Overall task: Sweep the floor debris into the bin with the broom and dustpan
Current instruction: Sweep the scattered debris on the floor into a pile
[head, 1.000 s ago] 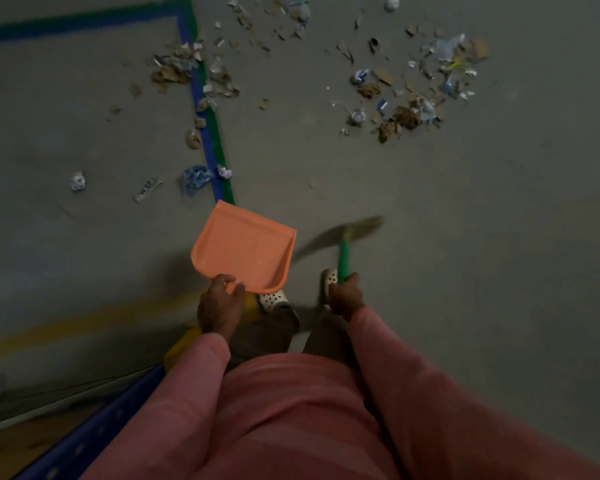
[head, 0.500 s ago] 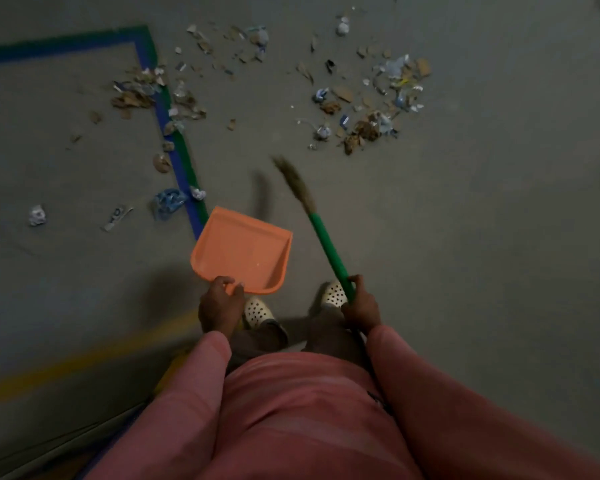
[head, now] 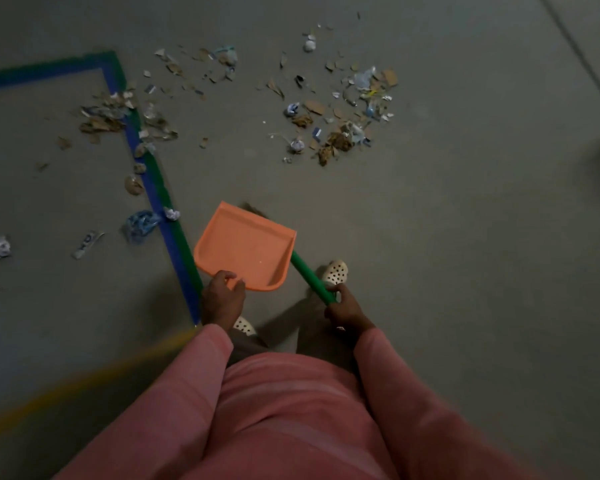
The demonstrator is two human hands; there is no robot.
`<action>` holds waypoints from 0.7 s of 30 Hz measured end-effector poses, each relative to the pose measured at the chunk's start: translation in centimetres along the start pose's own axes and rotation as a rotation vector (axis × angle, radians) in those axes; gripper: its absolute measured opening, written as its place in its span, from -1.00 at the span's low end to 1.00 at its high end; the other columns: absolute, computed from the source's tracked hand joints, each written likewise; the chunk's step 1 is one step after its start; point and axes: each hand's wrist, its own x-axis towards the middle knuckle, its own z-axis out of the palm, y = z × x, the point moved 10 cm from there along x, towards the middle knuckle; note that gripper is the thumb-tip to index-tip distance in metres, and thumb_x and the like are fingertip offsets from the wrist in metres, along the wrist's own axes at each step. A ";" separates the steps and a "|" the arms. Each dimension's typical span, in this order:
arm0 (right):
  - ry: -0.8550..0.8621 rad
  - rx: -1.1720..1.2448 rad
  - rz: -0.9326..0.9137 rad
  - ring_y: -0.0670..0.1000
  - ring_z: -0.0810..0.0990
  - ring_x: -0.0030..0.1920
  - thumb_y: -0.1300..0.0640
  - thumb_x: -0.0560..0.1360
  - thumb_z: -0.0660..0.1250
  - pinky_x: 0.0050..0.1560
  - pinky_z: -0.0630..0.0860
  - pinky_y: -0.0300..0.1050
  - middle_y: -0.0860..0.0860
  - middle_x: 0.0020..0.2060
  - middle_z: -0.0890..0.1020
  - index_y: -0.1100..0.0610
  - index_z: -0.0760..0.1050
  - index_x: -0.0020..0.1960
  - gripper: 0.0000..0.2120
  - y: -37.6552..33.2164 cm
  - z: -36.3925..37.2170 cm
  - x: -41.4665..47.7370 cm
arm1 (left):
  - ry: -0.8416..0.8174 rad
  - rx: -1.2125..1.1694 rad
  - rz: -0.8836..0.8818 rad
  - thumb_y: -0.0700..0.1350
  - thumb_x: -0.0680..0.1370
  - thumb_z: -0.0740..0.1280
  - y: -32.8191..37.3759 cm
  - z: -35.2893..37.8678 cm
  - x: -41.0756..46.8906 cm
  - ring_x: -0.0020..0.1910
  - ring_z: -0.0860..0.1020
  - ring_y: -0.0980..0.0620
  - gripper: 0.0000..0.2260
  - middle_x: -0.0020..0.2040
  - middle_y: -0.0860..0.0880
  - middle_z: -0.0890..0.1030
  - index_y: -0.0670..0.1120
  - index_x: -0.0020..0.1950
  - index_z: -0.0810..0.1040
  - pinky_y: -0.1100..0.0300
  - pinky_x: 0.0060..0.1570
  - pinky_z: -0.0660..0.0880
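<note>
Debris [head: 340,109], main scatter: paper and cardboard scraps on the grey floor [head: 465,237], well ahead of your right hand [head: 347,310], nothing touching it. (A)

Second scatter [head: 118,116] as well, well ahead of your left hand [head: 222,299] and off to its left, lying across the blue-green tape [head: 163,216]. Log your hands next. (B)

Your left hand: fingers curled over the near rim of the orange dustpan [head: 246,247], thumb on top, gripping it. The pan sticks out ahead of that hand, mouth facing away from you. Can't tell whether its far lip touches the floor. (A)

Your right hand: wrapped tight round the green broom handle [head: 309,275]. The shaft runs ahead and leftward from that hand and passes behind the pan's right corner. A dark blurred tip shows just past the pan's far edge, too smeared to call. (B)

Loose bits: a blue wrapper [head: 141,223] and a paper ball [head: 171,213] sit at the tape, ahead and left of your left hand. A flat wrapper [head: 87,242] and a white wad [head: 1,245] lie farther left. (A)

One white clog [head: 335,271] is just ahead of your right hand, beside the shaft. The other clog [head: 245,326] peeks out just behind your left hand. A yellow line [head: 84,382] runs left of your left sleeve [head: 174,393], which is pink. (B)
</note>
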 end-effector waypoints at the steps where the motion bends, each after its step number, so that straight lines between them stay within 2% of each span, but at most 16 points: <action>1: 0.011 0.033 -0.027 0.10 0.56 -0.31 0.38 0.36 0.29 -0.46 0.45 -0.17 0.15 -0.14 0.59 -0.10 0.45 0.25 -0.44 -0.1 -0.8 0.1 | -0.006 0.004 0.001 -0.04 0.54 0.44 0.6 0.6 0.1 0.11 0.59 -0.22 -0.81 0.13 -0.17 0.66 -0.06 0.12 0.61 0.10 -0.01 0.44; 3: 0.053 0.135 -0.050 0.03 0.51 -0.38 0.37 0.38 0.28 -0.48 0.42 -0.19 0.12 -0.16 0.59 -0.13 0.44 0.28 -0.42 0.4 -2.5 1.4 | -0.014 0.030 0.008 -0.02 0.53 0.44 2.0 1.8 0.1 0.09 0.60 -0.20 -0.82 0.13 -0.15 0.66 -0.04 0.10 0.61 0.11 -0.03 0.44; 7: 0.234 0.260 0.017 0.15 0.61 -0.29 0.17 0.30 0.29 -0.23 0.60 0.08 0.14 -0.14 0.65 -0.18 0.44 0.28 -0.43 2.5 -7.8 4.4 | -0.056 0.095 -0.015 -0.01 0.53 0.44 3.8 4.8 0.1 0.10 0.60 -0.19 -0.82 0.14 -0.12 0.66 -0.02 0.09 0.61 0.15 -0.06 0.41; 11: 0.358 0.451 0.151 0.25 0.66 -0.23 0.17 0.33 0.27 -0.34 0.62 0.10 0.16 -0.14 0.63 -0.07 0.46 0.24 -0.52 5.0 -13.2 9.4 | -0.066 0.161 -0.031 0.01 0.53 0.45 6.4 7.2 0.9 0.09 0.60 -0.19 -0.83 0.12 -0.13 0.66 -0.01 0.07 0.61 0.11 -0.04 0.45; 12: 0.372 0.503 0.182 0.24 0.65 -0.23 0.18 0.34 0.26 -0.37 0.61 0.08 0.16 -0.15 0.62 0.03 0.49 0.22 -0.56 5.1 -14.6 10.3 | -0.062 0.168 -0.036 0.01 0.53 0.45 7.2 7.8 1.3 0.07 0.60 -0.19 -0.83 0.11 -0.13 0.67 -0.01 0.07 0.61 0.11 -0.06 0.45; 14: 0.371 0.600 0.254 0.16 0.58 -0.29 0.24 0.40 0.26 -0.48 0.51 -0.10 0.18 -0.18 0.57 0.21 0.52 0.15 -0.67 5.3 -16.9 12.0 | -0.045 0.169 -0.058 0.01 0.54 0.44 9.2 9.1 2.0 0.04 0.60 -0.19 -0.82 0.08 -0.14 0.67 -0.03 0.07 0.61 0.12 -0.09 0.42; 16: 0.391 0.632 0.335 0.15 0.58 -0.29 0.26 0.44 0.27 -0.46 0.48 -0.14 0.19 -0.16 0.58 0.25 0.54 0.09 -0.75 5.7 -19.5 13.9 | -0.028 0.165 -0.075 -0.01 0.55 0.44 11.4 10.7 2.7 0.04 0.60 -0.21 -0.83 0.06 -0.16 0.67 -0.05 0.07 0.61 0.13 -0.11 0.39; 19: 0.391 0.621 0.408 0.19 0.63 -0.13 0.23 0.44 0.32 -0.27 0.52 -0.10 0.23 -0.04 0.64 0.28 0.57 0.16 -0.69 6.0 -22.5 17.9 | -0.024 0.167 -0.114 -0.04 0.57 0.42 15.5 13.5 3.2 0.02 0.59 -0.20 -0.83 0.02 -0.16 0.65 -0.08 0.09 0.60 0.16 -0.12 0.32; 21: 0.331 0.590 0.420 0.18 0.62 -0.15 0.23 0.44 0.35 -0.31 0.52 -0.11 0.24 -0.02 0.63 0.28 0.56 0.16 -0.69 4.9 -23.7 20.7 | -0.015 0.151 -0.132 -0.05 0.58 0.42 18.1 15.2 3.6 0.01 0.58 -0.18 -0.85 -0.03 -0.13 0.61 -0.08 0.10 0.59 0.17 -0.13 0.31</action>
